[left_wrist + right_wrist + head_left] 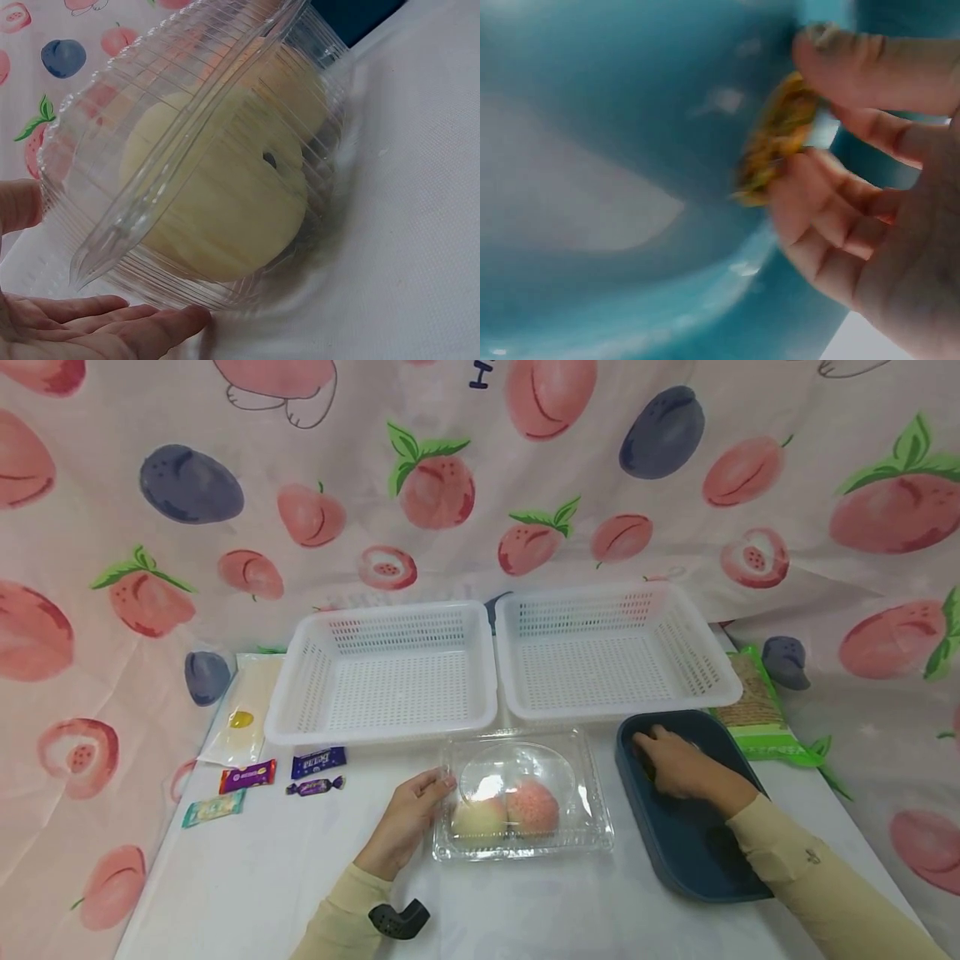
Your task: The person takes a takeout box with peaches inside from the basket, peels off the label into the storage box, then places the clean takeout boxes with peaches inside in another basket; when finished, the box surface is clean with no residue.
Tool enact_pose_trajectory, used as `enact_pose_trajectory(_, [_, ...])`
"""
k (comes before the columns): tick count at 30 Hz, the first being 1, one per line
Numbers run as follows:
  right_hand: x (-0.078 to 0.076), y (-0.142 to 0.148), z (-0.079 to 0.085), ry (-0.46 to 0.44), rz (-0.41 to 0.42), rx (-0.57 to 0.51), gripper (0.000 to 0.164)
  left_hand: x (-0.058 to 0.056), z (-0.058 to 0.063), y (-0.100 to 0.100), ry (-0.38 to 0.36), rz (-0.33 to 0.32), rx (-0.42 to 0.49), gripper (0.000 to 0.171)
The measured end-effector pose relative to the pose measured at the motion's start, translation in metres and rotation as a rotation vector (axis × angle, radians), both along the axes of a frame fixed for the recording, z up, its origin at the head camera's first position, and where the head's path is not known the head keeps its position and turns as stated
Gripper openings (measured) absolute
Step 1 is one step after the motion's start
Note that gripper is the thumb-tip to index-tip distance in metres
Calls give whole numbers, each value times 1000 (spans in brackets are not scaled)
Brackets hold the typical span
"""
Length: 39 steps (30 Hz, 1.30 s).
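Note:
In the middle of the table lies a clear plastic clamshell box [592, 827], its lid down over a pale yellow round fruit [480, 821] and a pinkish-red one [532, 807]. My left hand [408, 818] holds its left side; the left wrist view shows the thumb at the box's edge and fairly straight fingers low against its base. My right hand [675, 764] reaches inside a dark blue bin [705, 868] at the right. Its thumb and fingers pinch a small, blurred, yellow-orange wrapped candy [776, 142] near the bin's wall.
Two white perforated baskets [382, 731] [622, 706] stand side by side at the back. Left of them lie a transparent bag [243, 710] and several wrapped snacks, including a purple one [247, 776]. A green-edged grain bag [761, 710] lies behind the bin, against the peach-print cloth.

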State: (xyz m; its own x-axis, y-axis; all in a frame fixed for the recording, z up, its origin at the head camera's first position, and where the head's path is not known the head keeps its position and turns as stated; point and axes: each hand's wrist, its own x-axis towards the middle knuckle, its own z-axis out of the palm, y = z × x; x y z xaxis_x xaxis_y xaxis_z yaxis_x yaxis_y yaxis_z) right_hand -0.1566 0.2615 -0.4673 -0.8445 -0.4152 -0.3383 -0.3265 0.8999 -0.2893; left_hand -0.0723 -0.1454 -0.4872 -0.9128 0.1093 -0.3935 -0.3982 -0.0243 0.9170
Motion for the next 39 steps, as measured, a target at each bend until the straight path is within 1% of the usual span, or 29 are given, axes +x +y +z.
enact_pose_trajectory(2, [5,-6,13,-55,9,6,56,1,0,0,1,-3,-4,64])
enact_pose_trajectory(3, [7,-10,21,-68,25,2,51,1,0,0,0,-4,-6,64])
enact_pose_trajectory(4, [10,-14,31,-75,43,-8,46,1,0,0,-2,-5,-9,65])
enact_pose_trajectory(6, [14,-23,51,-53,76,-57,37,1,-1,0,-9,-6,-10,65])
enact_pose_trajectory(7, [16,-29,62,-20,88,-99,34,1,-1,0,-12,-6,-11,66])
enact_pose_trajectory(8, [18,-33,73,33,99,-143,32,1,-1,-1,-10,-11,-15,66])
enact_pose_trajectory(10, [18,-40,93,153,94,-254,35,1,-1,-1,-13,-9,-13,66])
enact_pose_trajectory(13, [12,-42,118,345,26,-384,52,0,-1,-2,-3,-16,-15,66])
enact_pose_trajectory(14, [7,-39,123,394,-10,-419,56,0,0,-2,1,-19,-17,65])
enact_pose_trajectory(16, [-5,-30,129,452,-99,-474,62,0,0,-2,5,-22,-22,65])
enact_pose_trajectory(18, [-19,-16,129,467,-199,-513,63,0,1,-1,12,-27,-31,63])
enact_pose_trajectory(21, [-35,7,121,438,-327,-534,62,0,2,0,17,-27,-37,60])
enact_pose_trajectory(23, [-43,22,113,402,-392,-518,62,0,2,0,14,-26,-39,59])
enact_pose_trajectory(27, [-55,48,95,321,-489,-481,65,-1,1,0,7,-26,-45,59])
enact_pose_trajectory(29, [-60,60,85,290,-526,-460,66,-1,1,0,7,-27,-46,60])
enact_pose_trajectory(32, [-64,73,74,254,-552,-418,67,-1,1,0,9,-29,-47,60])
enact_pose_trajectory(34, [-66,80,69,229,-553,-387,68,-1,1,1,7,-30,-47,60])
enact_pose_trajectory(39, [-68,93,59,121,-535,-281,71,-1,0,1,3,-31,-56,60])
